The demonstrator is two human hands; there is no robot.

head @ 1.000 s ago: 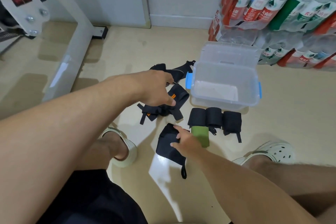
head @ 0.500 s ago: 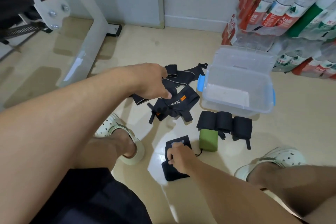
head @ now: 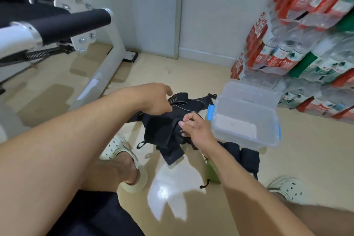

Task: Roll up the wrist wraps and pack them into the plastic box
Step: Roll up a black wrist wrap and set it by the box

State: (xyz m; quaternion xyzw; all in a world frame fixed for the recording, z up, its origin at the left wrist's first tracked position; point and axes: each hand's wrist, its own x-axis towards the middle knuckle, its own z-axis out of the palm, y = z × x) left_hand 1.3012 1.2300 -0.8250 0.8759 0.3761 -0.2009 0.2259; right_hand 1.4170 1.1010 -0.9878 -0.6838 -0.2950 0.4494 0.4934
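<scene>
We found the plastic box (head: 247, 120) empty; rolled wraps (head: 247, 159) lay beside it. Both hands, left hand (head: 155, 99) and right hand (head: 195, 128), pinched unrolled wrist wraps (head: 162, 134).

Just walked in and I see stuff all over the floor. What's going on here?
A person is sorting wrist wraps on the floor. The left hand and right hand both grip a loose black wrap from the unrolled pile. Rolled black wraps and a green one lie beside the plastic box, which holds none yet.
</scene>
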